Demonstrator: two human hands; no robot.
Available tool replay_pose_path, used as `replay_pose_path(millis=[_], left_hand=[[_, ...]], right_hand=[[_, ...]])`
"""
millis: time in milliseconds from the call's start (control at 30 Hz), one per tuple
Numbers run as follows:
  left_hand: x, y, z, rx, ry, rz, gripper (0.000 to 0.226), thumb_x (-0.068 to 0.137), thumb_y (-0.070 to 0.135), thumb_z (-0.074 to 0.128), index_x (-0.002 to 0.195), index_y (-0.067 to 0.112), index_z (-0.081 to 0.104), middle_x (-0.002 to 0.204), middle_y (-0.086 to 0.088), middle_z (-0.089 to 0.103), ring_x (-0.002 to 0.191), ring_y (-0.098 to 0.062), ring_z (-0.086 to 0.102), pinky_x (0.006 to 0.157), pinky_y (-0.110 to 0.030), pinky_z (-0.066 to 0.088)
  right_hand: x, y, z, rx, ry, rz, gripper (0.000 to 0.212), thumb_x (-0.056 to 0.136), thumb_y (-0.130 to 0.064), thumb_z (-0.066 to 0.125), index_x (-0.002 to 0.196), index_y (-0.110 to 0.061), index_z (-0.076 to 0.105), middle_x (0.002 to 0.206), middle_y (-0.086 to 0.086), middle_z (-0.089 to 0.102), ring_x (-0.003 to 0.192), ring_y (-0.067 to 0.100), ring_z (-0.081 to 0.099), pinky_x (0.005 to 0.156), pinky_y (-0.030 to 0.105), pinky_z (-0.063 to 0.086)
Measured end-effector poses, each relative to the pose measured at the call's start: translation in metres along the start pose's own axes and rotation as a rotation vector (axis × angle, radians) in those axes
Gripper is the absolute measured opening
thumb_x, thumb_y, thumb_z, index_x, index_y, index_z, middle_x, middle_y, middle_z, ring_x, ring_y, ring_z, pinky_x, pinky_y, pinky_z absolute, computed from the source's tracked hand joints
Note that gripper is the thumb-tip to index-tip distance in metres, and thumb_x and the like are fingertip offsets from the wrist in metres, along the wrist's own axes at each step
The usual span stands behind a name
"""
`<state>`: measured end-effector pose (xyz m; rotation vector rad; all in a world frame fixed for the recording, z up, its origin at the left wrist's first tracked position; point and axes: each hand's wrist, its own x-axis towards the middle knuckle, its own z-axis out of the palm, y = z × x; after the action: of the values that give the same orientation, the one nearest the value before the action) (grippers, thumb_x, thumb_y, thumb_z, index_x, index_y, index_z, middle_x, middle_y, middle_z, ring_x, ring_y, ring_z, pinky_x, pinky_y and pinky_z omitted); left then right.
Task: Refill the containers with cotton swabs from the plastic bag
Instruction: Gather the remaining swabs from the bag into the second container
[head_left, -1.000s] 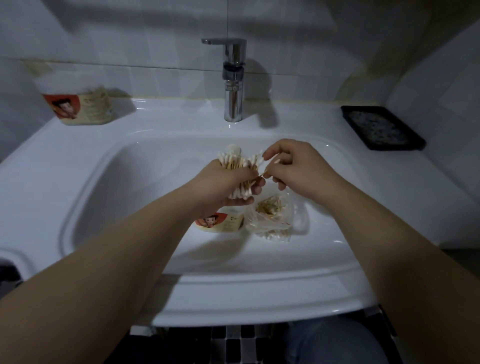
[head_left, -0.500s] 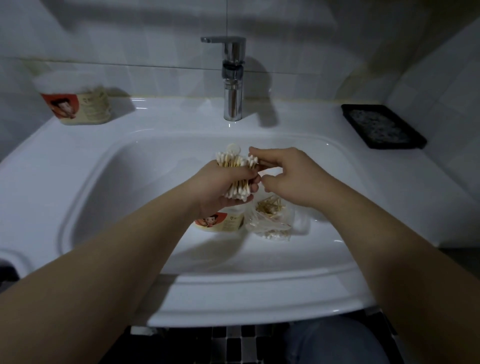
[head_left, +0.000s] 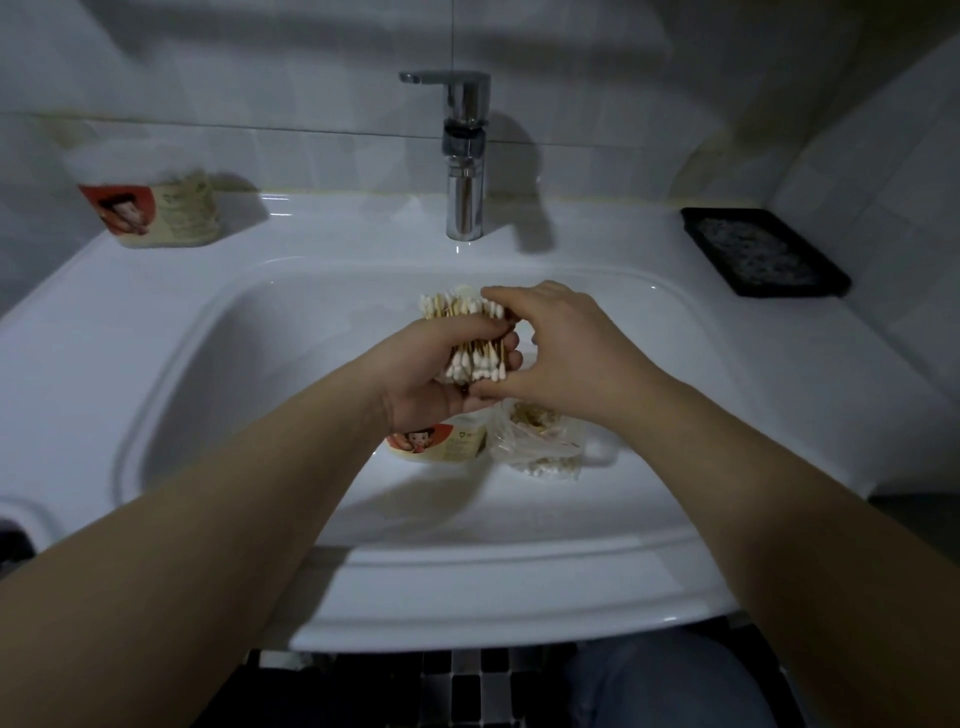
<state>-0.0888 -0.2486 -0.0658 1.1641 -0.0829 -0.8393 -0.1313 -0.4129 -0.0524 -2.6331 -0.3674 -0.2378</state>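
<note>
My left hand (head_left: 436, 374) is shut around a thick bundle of cotton swabs (head_left: 470, 338) with wooden sticks and white tips, held over the basin. My right hand (head_left: 561, 353) cups the bundle from the right, fingers on its top end and thumb under its lower end. Below the hands, in the sink basin, stands a small round container (head_left: 439, 441) with a red cartoon label, partly hidden by my left hand. Right beside it lies the clear plastic bag (head_left: 535, 441) with swabs inside. A second, capped container (head_left: 156, 202) stands on the sink's back left ledge.
The white sink (head_left: 156, 395) fills the view, with a chrome faucet (head_left: 465, 156) at the back centre. A black tray (head_left: 763, 252) sits on the right ledge. Tiled walls rise behind and to the right. Dark floor tiles show below the front rim.
My right hand, which pinched at swabs on the bundle's right, has moved left and closed around the bundle's ends. The left hand has kept its hold in nearly the same place.
</note>
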Motion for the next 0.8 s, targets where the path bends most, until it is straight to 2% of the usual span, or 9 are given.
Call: replay_pose_path(millis=[100, 167, 233, 267, 333, 433, 533, 667, 800], left_hand=[[-0.0014, 0.001, 0.0002, -0.011, 0.01, 0.006, 0.011, 0.098, 0.015, 0.056, 0.097, 0.014, 0.067, 0.075, 0.002, 0.066, 0.066, -0.01, 0.066, 0.063, -0.024, 0.051], [-0.0031, 0.0022, 0.0004, -0.005, 0.011, 0.0, 0.012, 0.099, 0.015, 0.056, 0.101, 0.014, 0.067, 0.075, 0.002, 0.067, 0.067, -0.008, 0.066, 0.064, -0.024, 0.053], [-0.0047, 0.0026, 0.0007, 0.006, 0.012, -0.013, 0.011, 0.1, 0.016, 0.057, 0.1, 0.014, 0.068, 0.077, 0.001, 0.069, 0.069, -0.008, 0.068, 0.063, -0.025, 0.058], [-0.005, 0.0023, 0.0015, 0.006, 0.011, -0.014, 0.011, 0.099, 0.016, 0.057, 0.101, 0.014, 0.068, 0.078, 0.001, 0.069, 0.07, -0.008, 0.069, 0.062, -0.024, 0.059], [-0.0043, 0.0013, 0.0023, -0.003, 0.013, 0.002, 0.015, 0.099, 0.015, 0.058, 0.108, 0.015, 0.069, 0.079, 0.002, 0.069, 0.071, -0.008, 0.07, 0.06, -0.022, 0.057], [-0.0026, 0.0001, 0.0007, 0.005, 0.009, 0.003, 0.013, 0.098, 0.013, 0.059, 0.105, 0.014, 0.07, 0.081, 0.001, 0.069, 0.071, -0.009, 0.07, 0.062, -0.023, 0.056], [-0.0026, 0.0012, -0.0007, 0.003, 0.001, -0.005, 0.011, 0.099, 0.01, 0.058, 0.096, 0.011, 0.068, 0.081, -0.002, 0.071, 0.07, -0.01, 0.071, 0.062, -0.023, 0.06], [-0.0029, 0.0007, 0.0013, 0.135, 0.052, 0.081, 0.013, 0.096, 0.003, 0.059, 0.096, 0.011, 0.069, 0.077, -0.002, 0.069, 0.066, -0.012, 0.066, 0.057, -0.025, 0.055], [-0.004, -0.0031, 0.0082, 0.37, 0.029, 0.193, 0.012, 0.091, 0.001, 0.063, 0.09, 0.013, 0.064, 0.07, -0.003, 0.06, 0.062, -0.014, 0.058, 0.057, -0.027, 0.049]], right_hand=[[-0.0007, 0.0019, -0.0004, 0.094, -0.097, 0.038, 0.112, 0.063, -0.059, 0.09, 0.157, -0.029, 0.036, 0.138, -0.011, 0.052, 0.125, 0.006, 0.047, 0.104, 0.027, 0.044], [-0.0008, 0.0032, -0.0022, 0.072, -0.068, 0.015, 0.105, 0.067, -0.057, 0.089, 0.156, -0.03, 0.04, 0.135, -0.009, 0.056, 0.112, 0.0, 0.048, 0.099, 0.024, 0.045], [-0.0014, 0.0034, -0.0041, 0.04, -0.017, -0.015, 0.09, 0.073, -0.05, 0.087, 0.151, -0.03, 0.049, 0.122, -0.008, 0.061, 0.094, -0.008, 0.048, 0.091, 0.013, 0.043], [-0.0026, 0.0037, -0.0053, 0.062, -0.012, -0.009, 0.087, 0.073, -0.049, 0.088, 0.15, -0.031, 0.051, 0.118, -0.011, 0.061, 0.091, -0.014, 0.05, 0.086, 0.006, 0.039], [-0.0045, 0.0052, -0.0072, 0.147, -0.048, 0.02, 0.091, 0.069, -0.053, 0.088, 0.149, -0.034, 0.051, 0.118, -0.018, 0.059, 0.095, -0.022, 0.049, 0.084, 0.005, 0.036], [-0.0038, 0.0077, -0.0057, 0.146, -0.07, 0.019, 0.091, 0.067, -0.058, 0.087, 0.148, -0.037, 0.052, 0.121, -0.016, 0.063, 0.101, -0.01, 0.054, 0.087, 0.012, 0.041], [-0.0026, 0.0075, -0.0059, 0.119, -0.034, 0.026, 0.085, 0.072, -0.054, 0.086, 0.148, -0.038, 0.052, 0.121, -0.012, 0.063, 0.088, -0.013, 0.051, 0.081, 0.007, 0.035], [-0.0045, 0.0056, -0.0075, 0.187, -0.06, 0.041, 0.086, 0.07, -0.055, 0.088, 0.146, -0.034, 0.053, 0.117, -0.022, 0.058, 0.093, -0.018, 0.053, 0.077, 0.006, 0.038], [-0.0007, 0.0002, -0.0036, 0.207, 0.051, 0.096, 0.059, 0.08, -0.064, 0.072, 0.127, -0.029, 0.066, 0.112, -0.013, 0.058, 0.098, 0.001, 0.057, 0.082, 0.017, 0.043]])
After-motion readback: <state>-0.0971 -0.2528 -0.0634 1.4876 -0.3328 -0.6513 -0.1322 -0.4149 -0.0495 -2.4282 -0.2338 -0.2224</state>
